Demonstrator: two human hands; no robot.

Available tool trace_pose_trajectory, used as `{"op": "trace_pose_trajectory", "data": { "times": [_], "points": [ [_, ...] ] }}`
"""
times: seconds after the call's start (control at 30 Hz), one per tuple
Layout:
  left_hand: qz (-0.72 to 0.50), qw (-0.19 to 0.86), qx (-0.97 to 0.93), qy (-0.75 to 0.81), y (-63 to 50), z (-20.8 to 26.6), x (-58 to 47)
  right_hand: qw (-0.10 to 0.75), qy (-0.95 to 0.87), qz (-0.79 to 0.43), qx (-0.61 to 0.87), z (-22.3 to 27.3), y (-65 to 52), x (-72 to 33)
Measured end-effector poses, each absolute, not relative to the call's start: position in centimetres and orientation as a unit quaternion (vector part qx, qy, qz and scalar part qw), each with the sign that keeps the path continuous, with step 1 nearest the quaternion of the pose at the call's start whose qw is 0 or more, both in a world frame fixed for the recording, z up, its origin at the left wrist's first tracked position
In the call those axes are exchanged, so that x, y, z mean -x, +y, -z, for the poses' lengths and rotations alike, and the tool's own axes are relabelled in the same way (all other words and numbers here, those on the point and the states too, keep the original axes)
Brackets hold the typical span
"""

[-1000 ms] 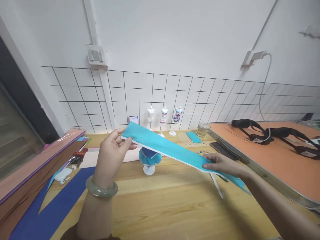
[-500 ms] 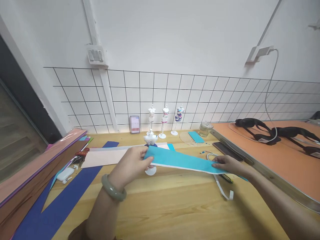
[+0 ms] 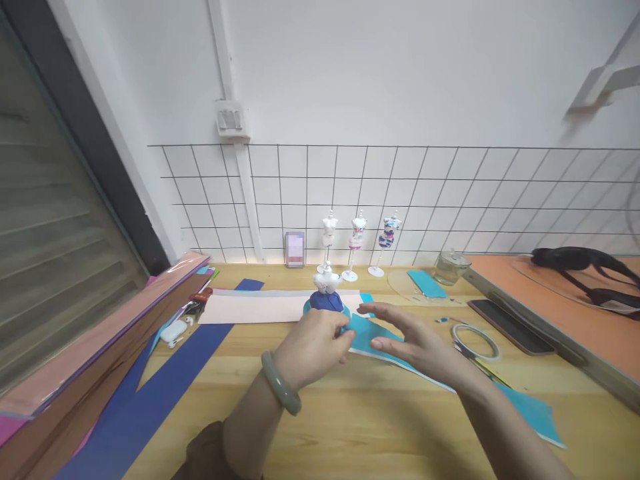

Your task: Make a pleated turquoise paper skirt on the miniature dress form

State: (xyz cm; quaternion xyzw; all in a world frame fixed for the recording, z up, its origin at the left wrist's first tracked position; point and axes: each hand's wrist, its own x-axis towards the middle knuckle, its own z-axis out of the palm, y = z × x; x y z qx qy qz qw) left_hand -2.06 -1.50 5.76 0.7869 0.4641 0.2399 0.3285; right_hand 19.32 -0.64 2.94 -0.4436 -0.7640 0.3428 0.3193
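Note:
Near the middle of the table stands a small white mannequin (image 3: 327, 281) with dark blue wrapping (image 3: 326, 303) round its lower torso. My left hand (image 3: 317, 343), a jade-coloured bangle at its wrist, pinches a turquoise paper strip (image 3: 373, 333) against the front of this mannequin. Some turquoise shows around the mannequin's sides, partly hidden by the fingers. From there the strip runs right, passing beneath my right hand (image 3: 417, 343) and forearm; its far end lies by the table's right side. The right hand hovers with thumb and fingers apart, holding nothing that I can see.
Behind are three small mannequins on stands (image 3: 357, 233) and a phone-like screen (image 3: 295, 250). A pale pink strip (image 3: 255, 307), a dark blue strip (image 3: 185, 367), and earbuds (image 3: 173, 331) lie left. At right are a tape roll (image 3: 476, 341), a phone (image 3: 510, 327) and a glass jar (image 3: 451, 267).
Earlier both hands held the turquoise strip stretched out. Now its left end is at the mannequin, and my right hand has let go and moved left. The view has turned.

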Motion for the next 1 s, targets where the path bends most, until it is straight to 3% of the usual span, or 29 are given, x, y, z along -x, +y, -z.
{"op": "trace_pose_trajectory", "data": {
  "times": [0.17, 0.43, 0.6, 0.67, 0.87, 1.0],
  "points": [
    [-0.244, 0.346, -0.779, 0.463, -1.5, -6.0, 2.5, 0.324, -0.765, -0.423, 0.360, -2.9, 1.1, -16.6],
    [-0.267, 0.393, -0.733, 0.487, -0.2, -6.2, 5.6, 0.362, -0.742, -0.404, 0.393, -2.4, 2.4, -16.4],
    [-0.429, 0.227, -0.674, 0.556, 2.0, -4.7, 5.5, 0.364, -0.745, -0.390, 0.401, -3.4, 1.8, -16.8],
    [-0.471, 0.209, -0.674, 0.529, 3.0, -3.8, 4.7, 0.357, -0.751, -0.388, 0.398, -3.6, 1.7, -16.9],
    [-0.522, 0.372, -0.642, 0.420, 4.5, -2.5, 3.4, 0.354, -0.754, -0.380, 0.403, -3.7, 1.6, -17.0],
    [-0.542, 0.424, -0.614, 0.386, 4.1, -3.0, 3.5, 0.361, -0.750, -0.372, 0.411, -3.9, 1.3, -17.0]
  ]
}}
